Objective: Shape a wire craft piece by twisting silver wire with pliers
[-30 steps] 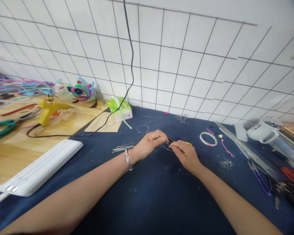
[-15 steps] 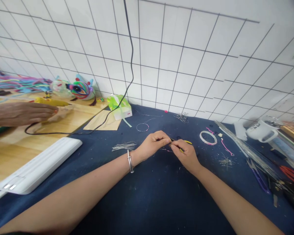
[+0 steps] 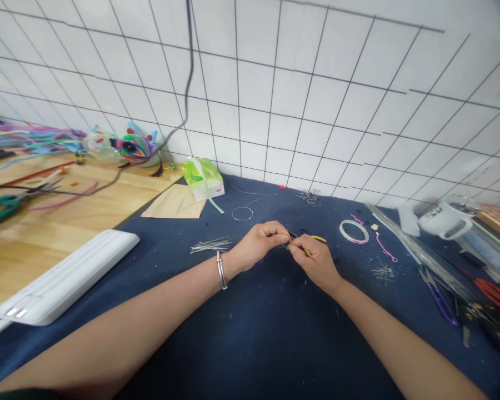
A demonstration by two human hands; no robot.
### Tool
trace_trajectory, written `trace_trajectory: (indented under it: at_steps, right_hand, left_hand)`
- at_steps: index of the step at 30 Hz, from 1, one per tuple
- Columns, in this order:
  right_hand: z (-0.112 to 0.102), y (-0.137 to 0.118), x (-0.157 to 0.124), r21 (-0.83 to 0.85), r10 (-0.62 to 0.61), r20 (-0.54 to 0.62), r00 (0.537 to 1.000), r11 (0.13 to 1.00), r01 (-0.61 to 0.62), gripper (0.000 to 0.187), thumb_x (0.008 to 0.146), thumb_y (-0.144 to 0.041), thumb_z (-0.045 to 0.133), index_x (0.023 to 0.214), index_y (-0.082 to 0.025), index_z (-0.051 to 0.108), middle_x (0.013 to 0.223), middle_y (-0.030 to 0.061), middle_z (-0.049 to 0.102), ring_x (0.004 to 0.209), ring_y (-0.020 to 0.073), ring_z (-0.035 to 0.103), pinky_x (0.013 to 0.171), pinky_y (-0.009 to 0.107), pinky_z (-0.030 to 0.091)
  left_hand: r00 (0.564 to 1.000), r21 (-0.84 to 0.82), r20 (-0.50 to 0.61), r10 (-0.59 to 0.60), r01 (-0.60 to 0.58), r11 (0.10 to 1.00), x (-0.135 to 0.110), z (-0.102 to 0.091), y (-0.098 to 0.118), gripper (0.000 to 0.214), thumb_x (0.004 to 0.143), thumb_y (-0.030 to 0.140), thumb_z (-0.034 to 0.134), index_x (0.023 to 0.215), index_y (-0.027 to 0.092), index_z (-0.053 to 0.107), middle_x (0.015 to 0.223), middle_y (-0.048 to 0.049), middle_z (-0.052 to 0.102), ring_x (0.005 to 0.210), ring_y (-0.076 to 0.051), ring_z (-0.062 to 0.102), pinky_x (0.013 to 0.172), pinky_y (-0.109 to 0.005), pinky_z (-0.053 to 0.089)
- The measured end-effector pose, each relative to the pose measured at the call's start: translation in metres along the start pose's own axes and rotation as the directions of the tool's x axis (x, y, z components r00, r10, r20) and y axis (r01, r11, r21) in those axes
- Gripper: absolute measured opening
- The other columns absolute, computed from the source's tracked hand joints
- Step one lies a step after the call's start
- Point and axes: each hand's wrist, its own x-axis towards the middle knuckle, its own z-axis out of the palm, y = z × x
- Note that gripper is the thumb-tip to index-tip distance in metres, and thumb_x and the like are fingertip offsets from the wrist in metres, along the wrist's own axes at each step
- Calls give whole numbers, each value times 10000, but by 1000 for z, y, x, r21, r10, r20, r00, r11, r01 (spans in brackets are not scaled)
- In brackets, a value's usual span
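Both my hands meet over the dark blue cloth (image 3: pixel 266 333) in the middle of the view. My left hand (image 3: pixel 260 243), with a silver bracelet on its wrist, pinches something thin that I cannot make out. My right hand (image 3: pixel 314 261) is closed round small pliers with yellow handles (image 3: pixel 316 239), whose tip meets the left fingertips. A bundle of thin silver wires (image 3: pixel 211 245) lies just left of my left wrist. A small wire ring (image 3: pixel 242 213) lies beyond my hands.
A white flat case (image 3: pixel 66 278) lies at the left on the wooden table (image 3: pixel 45 233), with green pliers (image 3: pixel 4 205) behind it. A green-and-white box (image 3: pixel 203 179), a roll of tape (image 3: pixel 354 231), a white mug (image 3: pixel 444 218), purple scissors (image 3: pixel 439 297) and more wire bits surround my hands.
Another person's hand took the yellow glue gun off the wooden table at the left; gun and hand are now out of view and the hanging cord has swung left. My hands stay together.
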Motion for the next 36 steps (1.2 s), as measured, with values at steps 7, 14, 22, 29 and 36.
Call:
trace_trajectory:
  at_steps: [7, 14, 22, 29, 36]
  right_hand:
    - [-2, -2, 1, 134, 14, 53, 998, 991, -21, 146, 798, -248, 480, 689, -188, 557, 663, -26, 498, 634, 97, 457, 640, 221, 354]
    - [2, 12, 4, 297, 218, -158, 963, 941, -164, 206, 800, -346, 473, 729, -195, 593, 655, -17, 534, 663, 120, 482, 654, 238, 366]
    - [7, 19, 3, 394, 274, -122, 954, 895, -207, 228, 776, -372, 497, 812, -181, 615, 669, -4, 535, 636, 112, 466, 620, 242, 382]
    - [7, 21, 1, 325, 257, -81, 963, 920, -218, 248, 775, -396, 482, 796, -175, 592, 684, 1, 550, 637, 117, 483, 604, 239, 387]
    - [2, 19, 1, 261, 214, -63, 975, 946, -191, 182, 757, -327, 499, 673, -181, 570, 635, -32, 506, 618, 104, 431, 599, 222, 337]
  left_hand:
    - [998, -129, 54, 18, -11, 992, -1, 1, 5, 160, 763, 266, 580, 703, 120, 607, 739, -18, 533, 692, -103, 470, 682, -242, 368]
    - [992, -295, -3, -123, 116, 948, 0, 0, -6, 330, 849, 374, 436, 1044, 152, 582, 980, -106, 606, 901, -181, 546, 797, -325, 395]
    - [987, -237, -24, -158, 147, 960, 0, 4, -18, 276, 781, 321, 555, 966, 121, 599, 838, -71, 639, 772, -137, 579, 744, -286, 427]
    - [986, -102, -67, -154, 146, 984, -1, 3, -18, 248, 771, 324, 544, 894, 120, 613, 741, -41, 622, 652, -102, 548, 647, -244, 433]
    - [987, 55, -37, -155, 157, 986, -3, 3, -18, 221, 768, 327, 524, 806, 129, 613, 676, -16, 595, 563, -82, 501, 566, -216, 408]
